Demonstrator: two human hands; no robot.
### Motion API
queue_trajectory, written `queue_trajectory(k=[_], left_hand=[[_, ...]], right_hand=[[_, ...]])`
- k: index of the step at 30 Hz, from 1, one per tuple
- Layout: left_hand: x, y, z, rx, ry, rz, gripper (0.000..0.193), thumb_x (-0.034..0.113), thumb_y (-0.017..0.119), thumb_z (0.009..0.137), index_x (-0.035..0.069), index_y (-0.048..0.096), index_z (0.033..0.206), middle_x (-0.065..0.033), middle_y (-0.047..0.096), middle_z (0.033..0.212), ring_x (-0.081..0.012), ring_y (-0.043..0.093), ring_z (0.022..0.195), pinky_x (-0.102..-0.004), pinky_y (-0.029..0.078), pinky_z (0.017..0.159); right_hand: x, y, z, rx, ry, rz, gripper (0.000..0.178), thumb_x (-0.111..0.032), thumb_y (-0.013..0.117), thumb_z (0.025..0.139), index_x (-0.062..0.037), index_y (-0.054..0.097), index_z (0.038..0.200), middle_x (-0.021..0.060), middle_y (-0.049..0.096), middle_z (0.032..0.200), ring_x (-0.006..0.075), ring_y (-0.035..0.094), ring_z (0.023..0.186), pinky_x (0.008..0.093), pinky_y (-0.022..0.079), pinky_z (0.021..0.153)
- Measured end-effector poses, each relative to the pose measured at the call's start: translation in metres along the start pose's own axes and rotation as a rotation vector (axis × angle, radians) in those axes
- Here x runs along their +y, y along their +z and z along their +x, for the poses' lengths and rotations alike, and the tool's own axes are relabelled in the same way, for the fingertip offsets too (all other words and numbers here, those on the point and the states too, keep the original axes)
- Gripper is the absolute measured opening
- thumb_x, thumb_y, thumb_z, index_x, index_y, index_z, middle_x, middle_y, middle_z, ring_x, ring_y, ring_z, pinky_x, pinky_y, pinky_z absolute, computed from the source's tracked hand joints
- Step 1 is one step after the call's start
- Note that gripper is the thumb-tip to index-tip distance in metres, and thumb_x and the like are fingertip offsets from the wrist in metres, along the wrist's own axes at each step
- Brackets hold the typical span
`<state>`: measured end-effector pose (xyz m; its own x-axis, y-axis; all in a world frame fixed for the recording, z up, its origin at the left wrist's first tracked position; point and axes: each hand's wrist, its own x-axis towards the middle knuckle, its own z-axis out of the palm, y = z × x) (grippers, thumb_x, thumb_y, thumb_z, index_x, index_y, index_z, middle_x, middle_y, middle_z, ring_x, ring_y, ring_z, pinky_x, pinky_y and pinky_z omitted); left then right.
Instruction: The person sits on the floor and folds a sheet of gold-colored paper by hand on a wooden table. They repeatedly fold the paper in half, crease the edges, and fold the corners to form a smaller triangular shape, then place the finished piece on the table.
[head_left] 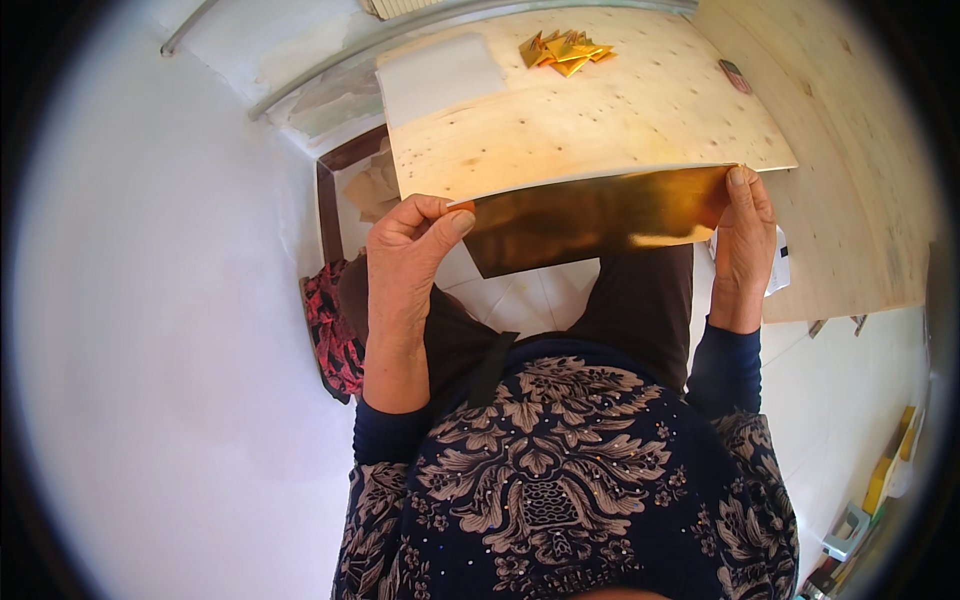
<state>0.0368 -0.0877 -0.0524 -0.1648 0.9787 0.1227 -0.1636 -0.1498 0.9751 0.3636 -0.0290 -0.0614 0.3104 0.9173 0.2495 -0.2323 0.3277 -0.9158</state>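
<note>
A long strip of shiny gold paper (590, 220) is stretched between my two hands, just off the near edge of the wooden table. My left hand (410, 240) pinches its left end between thumb and fingers. At the other end, my right hand (745, 215) grips the upper right corner the same way. The strip's gold side faces me, and a thin white line shows along its top edge. Toward the far side of the table lies a small pile of folded gold paper pieces (567, 52), out of reach of both hands.
The pale wooden table (600, 120) carries a grey-white sheet (440, 78) at its far left and a small dark red object (735, 76) at its far right. A second wooden board (850, 200) stands to the right. Red-and-black patterned cloth (332, 330) hangs by my left side.
</note>
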Motion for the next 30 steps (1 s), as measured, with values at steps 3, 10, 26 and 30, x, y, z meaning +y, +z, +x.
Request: queue_trajectory(k=[3,10,26,30], left_hand=[[0.000,-0.001,0.000,0.007,0.005,0.001,0.014,0.005,0.077,0.083,0.000,0.071,0.094,-0.0023,0.070,0.089,-0.0059,0.060,0.080,-0.0194,0.047,0.077],[-0.002,-0.001,0.003,-0.016,0.018,-0.030,0.009,0.006,0.075,0.085,0.002,0.069,0.089,-0.0012,0.069,0.087,-0.0050,0.058,0.079,-0.0193,0.046,0.075],[-0.077,-0.069,0.063,0.204,-0.185,0.272,0.014,0.017,0.069,0.090,0.004,0.067,0.088,0.0002,0.064,0.079,-0.0078,0.056,0.070,-0.0235,0.045,0.070],[-0.131,-0.108,0.101,0.246,-0.216,0.544,0.019,0.020,0.069,0.088,0.001,0.068,0.084,-0.0035,0.065,0.074,-0.0110,0.058,0.067,-0.0268,0.046,0.065]], right_hand=[[0.001,0.001,0.000,0.000,0.018,0.017,0.016,-0.022,0.063,0.098,-0.0058,0.065,0.098,-0.0009,0.063,0.085,0.0082,0.058,0.076,0.0210,0.048,0.069],[0.000,0.002,-0.001,-0.025,0.039,0.035,0.017,-0.022,0.063,0.098,-0.0055,0.066,0.098,-0.0008,0.063,0.083,0.0090,0.059,0.074,0.0219,0.049,0.067],[0.116,0.053,0.015,-0.168,0.247,-0.235,0.021,-0.021,0.067,0.091,-0.0004,0.071,0.090,-0.0010,0.063,0.075,0.0076,0.054,0.066,0.0231,0.044,0.061],[0.183,0.078,0.038,-0.209,0.234,-0.575,0.023,-0.028,0.068,0.088,-0.0053,0.073,0.090,0.0051,0.068,0.079,0.0157,0.062,0.069,0.0294,0.049,0.067]])
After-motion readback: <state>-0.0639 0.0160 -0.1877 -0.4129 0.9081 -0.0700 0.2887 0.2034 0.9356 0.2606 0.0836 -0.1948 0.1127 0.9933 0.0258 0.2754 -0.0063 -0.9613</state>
